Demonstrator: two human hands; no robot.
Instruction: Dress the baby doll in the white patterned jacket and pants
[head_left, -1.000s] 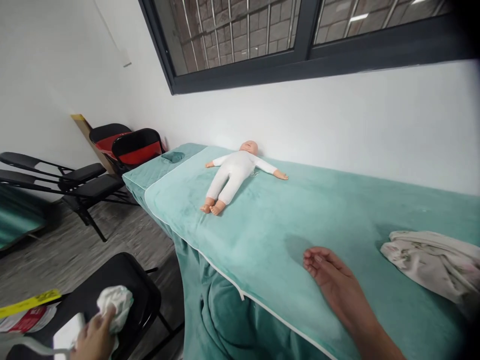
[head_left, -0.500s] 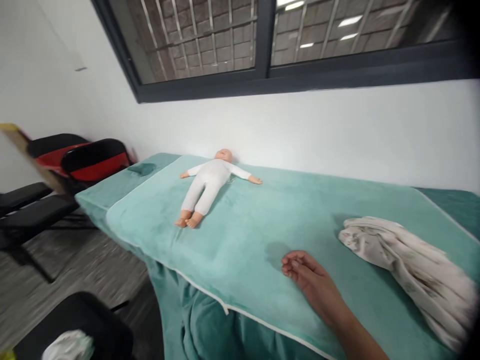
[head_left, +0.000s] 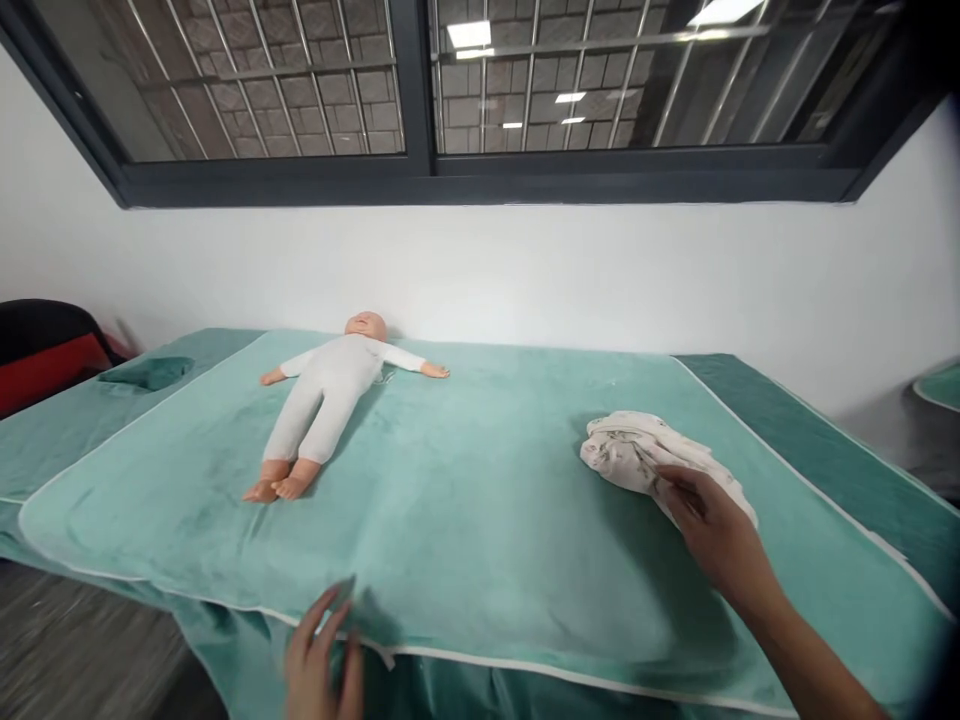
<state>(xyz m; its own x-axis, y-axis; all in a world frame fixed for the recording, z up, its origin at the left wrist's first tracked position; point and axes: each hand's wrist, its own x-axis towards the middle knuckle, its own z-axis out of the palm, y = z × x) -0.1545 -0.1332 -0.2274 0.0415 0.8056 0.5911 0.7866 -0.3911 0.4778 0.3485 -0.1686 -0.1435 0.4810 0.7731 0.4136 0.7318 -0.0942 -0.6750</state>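
Observation:
A baby doll point(head_left: 324, 393) in a white suit lies on its back on a teal blanket point(head_left: 465, 500) that covers a bed. A crumpled cloth point(head_left: 637, 450) with a faint floral print lies on the blanket to the right. My right hand point(head_left: 712, 535) rests on the near edge of that cloth, fingers curled onto it. My left hand point(head_left: 324, 655) hovers at the blanket's front edge with fingers apart, holding nothing.
A dark-framed window point(head_left: 465, 100) with bars runs along the white wall behind the bed. A red and black chair point(head_left: 41, 355) stands at the far left. A small teal cloth point(head_left: 150, 372) lies on the bed's left end. Another teal surface point(head_left: 937, 385) shows at the far right.
The view has swung right, away from the black chair. My right hand moved from the bare blanket onto the floral cloth. My left hand left the white cloth on the chair and came up empty.

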